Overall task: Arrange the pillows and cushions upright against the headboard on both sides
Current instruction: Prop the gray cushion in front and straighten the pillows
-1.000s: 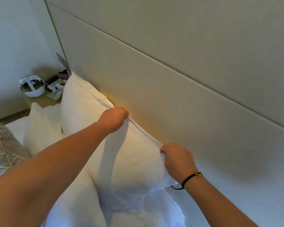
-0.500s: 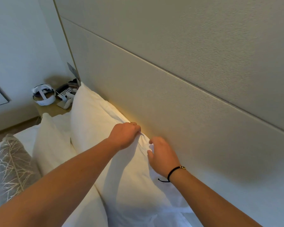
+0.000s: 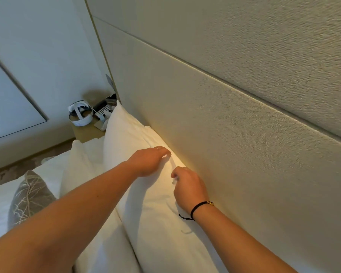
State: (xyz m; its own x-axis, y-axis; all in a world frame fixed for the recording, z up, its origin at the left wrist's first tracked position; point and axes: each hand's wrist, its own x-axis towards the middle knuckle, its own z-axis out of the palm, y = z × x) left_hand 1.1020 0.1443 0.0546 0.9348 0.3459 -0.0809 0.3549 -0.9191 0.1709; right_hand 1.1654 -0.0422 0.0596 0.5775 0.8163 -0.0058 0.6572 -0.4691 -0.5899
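A large white pillow [image 3: 154, 213] stands upright against the beige padded headboard [image 3: 234, 134]. My left hand [image 3: 149, 161] lies over its top edge, fingers closed on the fabric close to the headboard. Just to the right, my right hand [image 3: 189, 188], with a black cord bracelet on its wrist, pinches the same top edge. A smaller white pillow [image 3: 83, 166] leans in front of the large one on the left. A grey cushion with a pale branch pattern [image 3: 30, 198] lies further left on the white bedding.
Beyond the pillows a wooden nightstand [image 3: 87, 133] carries a white headset [image 3: 80, 115] and a telephone [image 3: 103, 112]. A pale wall and a strip of patterned floor [image 3: 18, 168] lie to the left. The headboard fills the right side.
My hands have come closer together along the pillow's top edge. The pillow has gone from being held up by its corners to standing against the headboard. The view shifted right.
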